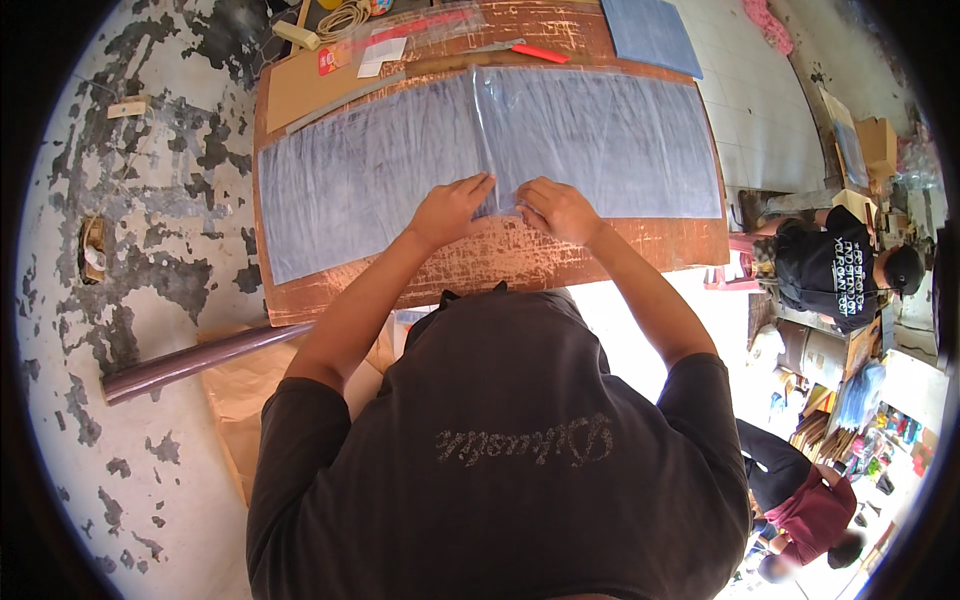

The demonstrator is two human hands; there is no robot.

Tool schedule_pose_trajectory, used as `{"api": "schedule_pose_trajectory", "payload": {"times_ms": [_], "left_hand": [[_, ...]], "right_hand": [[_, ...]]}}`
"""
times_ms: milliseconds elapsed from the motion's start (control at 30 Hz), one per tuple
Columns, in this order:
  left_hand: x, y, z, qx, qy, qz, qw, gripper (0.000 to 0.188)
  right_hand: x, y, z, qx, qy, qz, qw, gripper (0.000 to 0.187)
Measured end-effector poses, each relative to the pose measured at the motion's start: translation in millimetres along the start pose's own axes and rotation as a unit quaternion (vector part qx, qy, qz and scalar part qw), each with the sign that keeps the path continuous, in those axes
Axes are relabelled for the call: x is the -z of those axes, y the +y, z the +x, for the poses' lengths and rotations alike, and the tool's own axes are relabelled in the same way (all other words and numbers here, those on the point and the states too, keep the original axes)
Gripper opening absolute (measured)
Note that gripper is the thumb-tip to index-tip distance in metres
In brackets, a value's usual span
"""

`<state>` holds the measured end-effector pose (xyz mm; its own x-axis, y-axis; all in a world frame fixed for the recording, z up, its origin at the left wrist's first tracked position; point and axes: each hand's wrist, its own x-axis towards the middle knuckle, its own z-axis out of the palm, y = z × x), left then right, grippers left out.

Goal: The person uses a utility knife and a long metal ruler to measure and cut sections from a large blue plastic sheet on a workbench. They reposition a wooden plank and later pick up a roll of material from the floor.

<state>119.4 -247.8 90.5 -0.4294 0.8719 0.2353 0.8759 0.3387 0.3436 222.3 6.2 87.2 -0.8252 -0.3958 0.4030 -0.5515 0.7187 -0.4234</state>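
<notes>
A wide streaked blue-grey sheet [610,140] lies across the worn reddish-brown table [500,255]. Down its middle, from the far edge toward me, runs a raised, glossy clear plastic fold [483,120]. At the near end of that fold, my left hand [455,208] is closed, its fingertips gripping the sheet's near edge. Just to the right, my right hand [562,210] is also curled shut at the same edge, thumb and fingers pinched together. A small gap separates the hands. Exactly how much plastic sits between the fingers is hidden.
Beyond the sheet lie a red-handled tool [540,53], a brown cardboard piece [310,95], a white paper [382,57] and coiled cord [343,20]. A blue-grey panel [652,38] rests far right. A dark roll [200,362] leans lower left. Two people [830,268] are at right.
</notes>
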Motion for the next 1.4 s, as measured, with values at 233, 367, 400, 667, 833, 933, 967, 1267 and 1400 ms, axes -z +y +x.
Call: {"api": "schedule_pose_trajectory", "payload": {"times_ms": [233,367,400,667,833,933,967,1267,1400], "left_hand": [[28.9,-2.9,19.8,-0.020,-0.064,0.017,0.998,0.074],[42.9,-4.6,32.0,-0.030,-0.090,0.012,0.995,0.072],[44.4,-5.8,33.7,-0.031,-0.093,0.009,0.995,0.072],[50.5,-13.1,39.9,-0.066,-0.072,0.008,0.995,0.069],[56.4,-11.7,44.4,-0.062,-0.091,0.010,0.994,0.068],[58.2,-12.2,45.0,-0.058,-0.102,0.012,0.993,0.068],[58.8,-12.0,45.1,-0.056,-0.107,0.011,0.993,0.068],[51.3,-9.6,40.0,-0.055,-0.110,0.019,0.992,0.070],[19.7,-3.3,17.5,-0.005,-0.111,-0.026,0.993,0.073]], "right_hand": [[5.6,-7.1,1.8,-0.039,0.053,0.005,0.998,0.030],[7.4,-4.8,3.2,-0.051,0.064,0.005,0.997,0.030],[7.6,-5.0,4.2,-0.046,0.064,0.001,0.997,0.029],[17.5,-9.0,14.3,-0.034,0.054,-0.013,0.998,0.022],[22.2,-6.6,18.2,-0.024,0.047,-0.019,0.998,0.018],[22.8,-8.6,19.8,-0.027,0.050,-0.016,0.998,0.016],[23.1,-9.1,19.7,-0.028,0.053,-0.014,0.998,0.015],[15.1,-6.3,9.7,-0.046,0.036,0.004,0.998,0.015],[-2.7,-7.2,-7.1,-0.044,0.011,0.002,0.999,0.014]]}}
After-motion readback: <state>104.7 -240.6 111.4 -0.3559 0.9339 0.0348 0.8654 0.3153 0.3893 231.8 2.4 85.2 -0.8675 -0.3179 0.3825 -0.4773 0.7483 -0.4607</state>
